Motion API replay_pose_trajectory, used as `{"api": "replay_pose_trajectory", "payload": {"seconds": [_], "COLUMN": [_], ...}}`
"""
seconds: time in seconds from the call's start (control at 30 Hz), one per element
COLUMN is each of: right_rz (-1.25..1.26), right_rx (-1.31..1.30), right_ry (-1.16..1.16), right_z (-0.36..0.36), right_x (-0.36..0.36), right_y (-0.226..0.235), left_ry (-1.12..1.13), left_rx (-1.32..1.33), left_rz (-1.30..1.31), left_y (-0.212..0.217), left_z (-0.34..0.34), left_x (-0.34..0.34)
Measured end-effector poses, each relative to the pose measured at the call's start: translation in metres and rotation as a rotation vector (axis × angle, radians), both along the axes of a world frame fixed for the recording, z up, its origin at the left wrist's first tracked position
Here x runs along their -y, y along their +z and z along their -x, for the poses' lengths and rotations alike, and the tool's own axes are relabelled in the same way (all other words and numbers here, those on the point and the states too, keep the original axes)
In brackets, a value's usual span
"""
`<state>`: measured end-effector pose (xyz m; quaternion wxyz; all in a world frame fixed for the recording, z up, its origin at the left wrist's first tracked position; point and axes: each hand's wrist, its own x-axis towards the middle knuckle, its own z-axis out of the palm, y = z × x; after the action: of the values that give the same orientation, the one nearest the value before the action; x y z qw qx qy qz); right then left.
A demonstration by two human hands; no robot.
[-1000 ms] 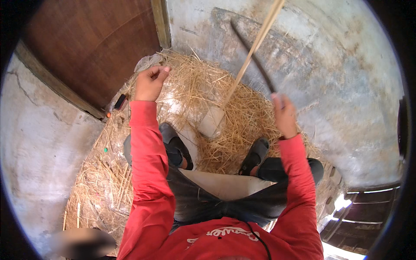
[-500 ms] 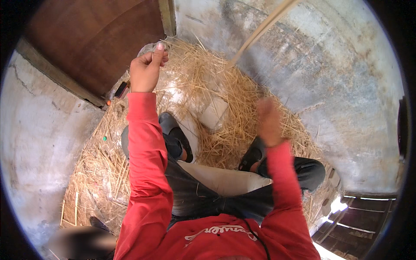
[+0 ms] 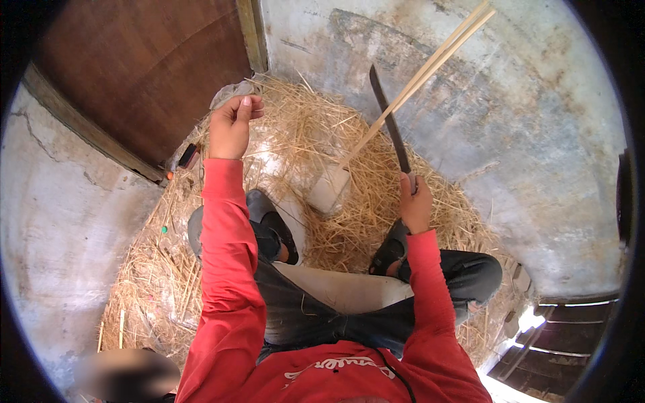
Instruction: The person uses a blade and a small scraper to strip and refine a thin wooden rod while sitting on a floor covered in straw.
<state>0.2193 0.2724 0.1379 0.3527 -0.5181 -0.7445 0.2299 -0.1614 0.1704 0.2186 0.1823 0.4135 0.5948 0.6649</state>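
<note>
Head view looks down on a seated person in a red long-sleeved top, legs drawn in over a heap of pale yellow straw point(image 3: 376, 195) spread on a grey concrete floor point(image 3: 537, 154). Their right hand point(image 3: 416, 205) is wrapped tight around the handle of a long dark-bladed knife point(image 3: 390, 124), fingers closed on it, the blade now pointing up and away from the body. Half a second ago that hand was a blur lower down near the right knee, and a second ago the blade already stood raised, so the arm seems to have gone down and come back up, which I judge to be one stroke in a repeated chopping motion. A pair of long pale split cane strips point(image 3: 420, 80) slants from the upper right down to a whitish block point(image 3: 330, 189) lying in the straw between the black shoes point(image 3: 275, 235); the blade crosses the strips without my being able to tell whether it touches them. Left hand point(image 3: 230, 126) is held up near the brown wooden door point(image 3: 141, 74), fingers curled together with thumb against forefinger as if pinching something thin, though what it holds is too small to see; it has hardly shifted across the three moments.
</note>
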Motion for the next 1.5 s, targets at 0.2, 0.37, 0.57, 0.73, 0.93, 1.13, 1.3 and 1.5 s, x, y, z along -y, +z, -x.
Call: {"api": "replay_pose_trajectory", "payload": {"seconds": [0.2, 0.37, 0.57, 0.73, 0.93, 1.13, 1.3, 1.5], "right_rz": [-0.03, 0.022, -0.026, -0.046, 0.064, 0.009, 0.075, 0.16], "right_rx": [0.149, 0.178, 0.029, 0.205, 0.242, 0.055, 0.189, 0.273], "right_ry": [0.01, 0.153, 0.044, 0.098, 0.165, 0.165, 0.08, 0.172], "right_z": [0.007, 0.014, 0.019, 0.004, 0.021, 0.027, 0.023, 0.018], "right_x": [0.024, 0.027, 0.018, 0.03, 0.035, 0.053, 0.074, 0.069], "right_y": [-0.077, -0.084, 0.033, -0.057, -0.087, 0.024, -0.071, -0.117], "left_ry": [-0.056, -0.076, -0.036, -0.057, -0.065, 0.001, 0.02, 0.002], "left_rx": [0.0, -0.038, -0.025, 0.0, -0.017, -0.085, -0.047, -0.089], "left_rz": [0.045, 0.09, 0.093, 0.078, 0.055, 0.058, 0.028, 0.068], "left_y": [0.001, -0.005, -0.009, -0.003, -0.011, -0.003, -0.003, -0.003], "left_z": [-0.015, -0.014, -0.01, -0.018, -0.017, -0.008, -0.016, -0.032], "left_x": [-0.012, -0.019, -0.008, -0.016, -0.017, -0.009, -0.014, -0.019]}}
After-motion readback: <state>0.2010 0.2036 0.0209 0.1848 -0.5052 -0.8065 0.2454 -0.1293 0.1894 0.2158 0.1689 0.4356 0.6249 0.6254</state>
